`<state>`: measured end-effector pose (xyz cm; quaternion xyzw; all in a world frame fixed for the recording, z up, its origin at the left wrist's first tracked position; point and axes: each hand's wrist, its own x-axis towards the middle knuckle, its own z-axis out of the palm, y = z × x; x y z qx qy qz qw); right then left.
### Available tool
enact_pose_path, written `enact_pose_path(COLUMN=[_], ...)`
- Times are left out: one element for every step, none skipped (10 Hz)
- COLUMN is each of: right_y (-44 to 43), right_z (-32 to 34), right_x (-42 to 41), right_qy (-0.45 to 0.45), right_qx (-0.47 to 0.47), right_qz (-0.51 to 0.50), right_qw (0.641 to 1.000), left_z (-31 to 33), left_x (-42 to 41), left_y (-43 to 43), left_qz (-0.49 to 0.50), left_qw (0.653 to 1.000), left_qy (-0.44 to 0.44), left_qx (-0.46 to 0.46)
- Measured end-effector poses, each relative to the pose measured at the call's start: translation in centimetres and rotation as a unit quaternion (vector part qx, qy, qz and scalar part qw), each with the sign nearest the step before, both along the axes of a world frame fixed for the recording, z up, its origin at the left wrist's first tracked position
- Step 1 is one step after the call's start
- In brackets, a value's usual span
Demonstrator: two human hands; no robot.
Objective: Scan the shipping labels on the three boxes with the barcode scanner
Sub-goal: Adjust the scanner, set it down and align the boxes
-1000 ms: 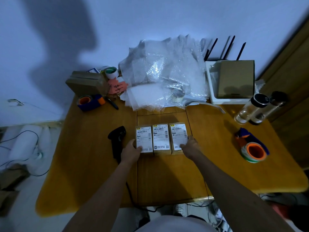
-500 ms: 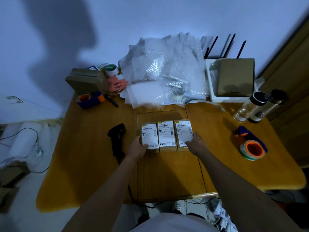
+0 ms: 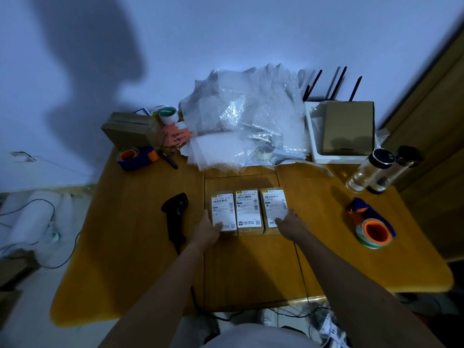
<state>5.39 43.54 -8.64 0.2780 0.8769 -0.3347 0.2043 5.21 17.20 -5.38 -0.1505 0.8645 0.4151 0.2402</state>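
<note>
In the head view, three small cardboard boxes lie side by side, touching, label side up, near the middle of the wooden counter (image 3: 140, 247): the left box (image 3: 224, 209), the middle box (image 3: 248, 210) and the right box (image 3: 273, 208), each with a white shipping label carrying barcodes. Taking the middle box as the landmark, the left hand (image 3: 207, 231) rests at the near left corner of the row, its loose, unclenched grip lying over the left box's near edge with the thumb on the label. The right hand (image 3: 291, 226) rests at the near right corner of the row, fingers spread flat on the right box's label, grip unclenched and clasping nothing. The black barcode scanner (image 3: 175, 217) lies on the counter to the left of the row, just beside the left hand and untouched, its cable running off the near edge. Beyond the middle box a heap of bubble wrap (image 3: 246, 116) sits against the wall. Well to the right of the row lies a tape dispenser (image 3: 371, 228) with an orange core, and farther right and back stand two clear bottles (image 3: 376, 172).
</note>
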Motion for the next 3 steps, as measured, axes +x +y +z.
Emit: enact_pose_path(right_y=[0.0,-0.5,-0.5], right_z=[0.5,2.0,3.5], right_x=[0.0,-0.3,-1.3], right_qy=[0.002,0.032,0.072], right_qx=[0.023,0.060,0.047], right_qz=[0.001,0.041,0.038], right_qw=[1.000,0.997,0.996], left_z=[1.0,2.5,4.2], left_x=[0.0,-0.3,-0.3], left_y=[-0.3,-0.6,-1.9], left_qz=[0.010,0.007,0.016], left_qw=[1.000,1.000,0.999], left_qy=[-0.001,0.020,0.038], left_qx=[0.014,0.004,0.036])
